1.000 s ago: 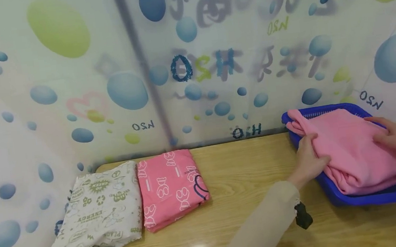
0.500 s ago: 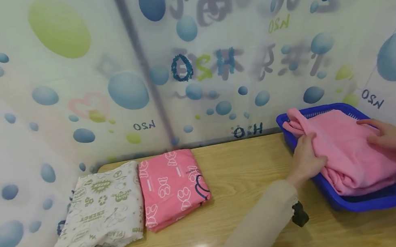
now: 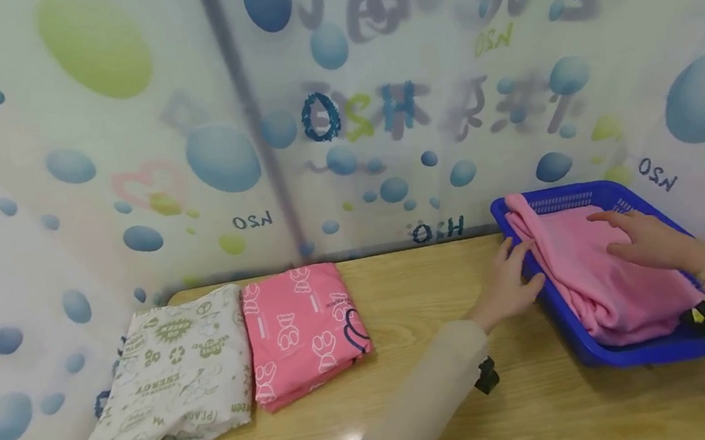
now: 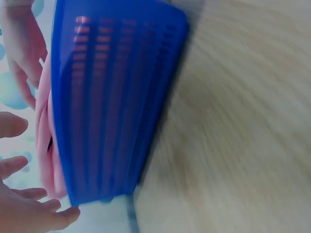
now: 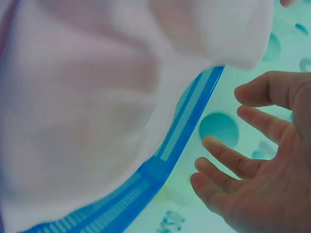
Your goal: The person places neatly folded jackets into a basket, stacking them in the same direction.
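A folded piece of soft pink fabric lies in the blue plastic basket on the right; whether it is a garment cannot be told. My left hand is just outside the basket's left rim, fingers spread and holding nothing. The left wrist view shows these fingers near a corner of the basket. Above the fabric's right part is my right hand, its fingers loosely bent. In the right wrist view, that hand grips nothing and is apart from the fabric.
A white pouch with green print lies on the left of the wooden table. Beside it is a pink pouch with white bear drawings. A patterned wall sheet rises behind the table.
My left hand has come off the pink fabric and moved left, past the basket rim. My right hand has shifted left and lifted away. The fabric sits lower in the basket.
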Motion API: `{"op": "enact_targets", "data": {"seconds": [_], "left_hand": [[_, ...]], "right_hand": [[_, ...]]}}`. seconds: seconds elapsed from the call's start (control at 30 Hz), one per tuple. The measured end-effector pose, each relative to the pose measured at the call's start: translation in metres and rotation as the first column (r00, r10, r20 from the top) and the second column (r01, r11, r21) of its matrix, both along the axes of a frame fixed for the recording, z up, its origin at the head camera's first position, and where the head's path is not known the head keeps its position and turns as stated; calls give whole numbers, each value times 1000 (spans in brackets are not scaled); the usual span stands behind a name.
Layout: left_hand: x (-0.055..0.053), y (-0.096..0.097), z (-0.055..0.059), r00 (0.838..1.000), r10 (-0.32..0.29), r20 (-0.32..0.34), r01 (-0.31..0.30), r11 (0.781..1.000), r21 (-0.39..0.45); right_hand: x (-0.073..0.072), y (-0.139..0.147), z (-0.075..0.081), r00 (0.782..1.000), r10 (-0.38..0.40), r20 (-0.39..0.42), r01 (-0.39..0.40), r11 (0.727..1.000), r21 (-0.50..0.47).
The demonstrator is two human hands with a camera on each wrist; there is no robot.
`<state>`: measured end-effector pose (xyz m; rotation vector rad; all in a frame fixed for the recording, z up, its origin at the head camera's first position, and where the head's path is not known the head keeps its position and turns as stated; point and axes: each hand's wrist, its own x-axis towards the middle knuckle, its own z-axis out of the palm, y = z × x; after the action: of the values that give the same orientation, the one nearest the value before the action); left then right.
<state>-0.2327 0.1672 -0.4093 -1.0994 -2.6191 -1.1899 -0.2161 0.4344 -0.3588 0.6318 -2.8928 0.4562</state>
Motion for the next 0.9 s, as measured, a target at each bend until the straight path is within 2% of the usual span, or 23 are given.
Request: {"op": "enact_targets", "data": {"seconds": [0.1,0.33,0.43,0.57,0.63,0.77,0.9], "left_hand": [[-2,-27,2,1000,-17,5,17,1000,-9],[-3,-84,6,1000,-20,17,20,1000,16],[-1,-102,4,1000,-4,31,3,1000,17],[0,-120,2,998,16,59,-17,1000,12],[0,-128,2,997,30,71,-31,999,15],[-1,-145,2,995,56,85,-58,998,27],[-2,-162,0,992,78,98,-82,995,47]], "right_hand": [[2,-12,-1,999,43,-12,-43,998,-40],[5,-33,3,997,71,4,-70,989,-127],[4,-47,4,990,132,-51,-138,978,-156],[6,-66,7,973,178,-144,-197,973,-125],[8,-76,10,977,171,-126,-186,975,-118],[12,-96,16,987,154,-41,-158,978,-137],[15,-112,18,985,168,-23,-170,976,-139]]}}
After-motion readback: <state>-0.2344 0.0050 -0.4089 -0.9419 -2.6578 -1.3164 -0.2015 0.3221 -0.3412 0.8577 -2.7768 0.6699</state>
